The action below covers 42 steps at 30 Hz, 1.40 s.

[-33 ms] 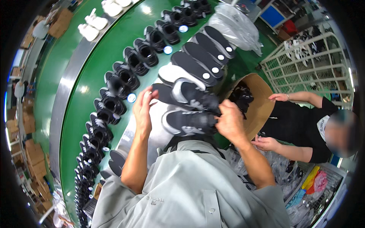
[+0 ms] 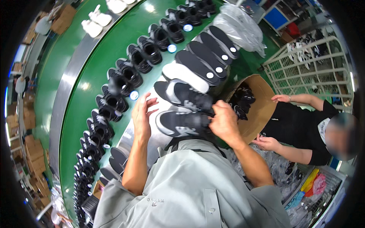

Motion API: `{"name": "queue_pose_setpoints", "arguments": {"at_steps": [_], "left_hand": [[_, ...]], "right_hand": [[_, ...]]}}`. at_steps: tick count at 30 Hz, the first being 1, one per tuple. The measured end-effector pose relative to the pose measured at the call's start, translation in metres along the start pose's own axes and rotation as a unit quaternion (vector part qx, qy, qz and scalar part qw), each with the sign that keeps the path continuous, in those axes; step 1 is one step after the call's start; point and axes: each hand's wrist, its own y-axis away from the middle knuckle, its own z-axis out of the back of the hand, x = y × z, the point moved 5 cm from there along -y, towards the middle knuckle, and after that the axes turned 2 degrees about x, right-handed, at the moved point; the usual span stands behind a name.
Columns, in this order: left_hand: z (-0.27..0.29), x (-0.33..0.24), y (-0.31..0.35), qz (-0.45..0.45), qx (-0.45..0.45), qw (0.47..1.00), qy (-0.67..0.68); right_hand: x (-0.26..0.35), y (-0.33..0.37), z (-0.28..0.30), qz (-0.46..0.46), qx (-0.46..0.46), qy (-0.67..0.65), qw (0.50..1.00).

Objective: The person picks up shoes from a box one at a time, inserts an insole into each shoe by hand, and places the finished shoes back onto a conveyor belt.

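Note:
My right hand (image 2: 223, 121) is closed on a pair of black and grey sneakers, gripping them at the heel end. The upper sneaker (image 2: 190, 95) and the lower sneaker (image 2: 179, 124) lie side by side, toes toward my left hand. My left hand (image 2: 142, 116) is apart from the toes, fingers spread, holding nothing. Beyond the sneakers, a white insole (image 2: 185, 77) and several black insoles (image 2: 203, 59) with round white stickers lie on the metal bench (image 2: 133, 142). A dark insole-like tip shows beside the upper sneaker, mostly hidden by it.
A curved row of black sneakers (image 2: 140, 57) stands on a green conveyor (image 2: 84, 86). To the right, a co-worker's hands hold a cardboard box (image 2: 262, 98) with black items inside. Behind it stands a white wire cage (image 2: 304, 60). A clear plastic bag (image 2: 241, 28) lies at the bench's far end.
The pair of sneakers has moved slightly left and toward me with my right hand. My left hand's fingers are spread wider. The whole view has shifted a little.

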Motion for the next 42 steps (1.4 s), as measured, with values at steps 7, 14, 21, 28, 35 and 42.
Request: {"name": "queue_pose_setpoints", "arguments": {"at_steps": [7, 14, 21, 28, 35, 42], "left_hand": [[0.058, 0.041, 0.064, 0.170, -0.125, 0.977, 0.012], [0.111, 0.113, 0.015, 0.068, -0.238, 0.949, -0.197], [0.121, 0.092, 0.041, -0.053, -0.280, 0.866, -0.411], [0.110, 0.107, 0.112, 0.220, -0.087, 0.960, -0.152], [0.072, 0.110, 0.079, 0.051, -0.123, 0.936, -0.327], [0.072, 0.118, 0.082, 0.064, -0.106, 0.944, -0.307]], "right_hand": [[0.047, -0.015, -0.129, -0.075, 0.139, 0.017, 0.987], [0.079, -0.016, -0.152, -0.099, 0.301, -0.010, 0.948], [0.058, -0.016, -0.147, -0.041, 0.161, 0.013, 0.986], [0.046, -0.019, -0.163, -0.027, 0.159, -0.003, 0.987], [0.040, -0.021, -0.187, 0.034, 0.199, -0.017, 0.979], [0.032, -0.019, -0.184, 0.030, 0.203, -0.061, 0.977]]}}
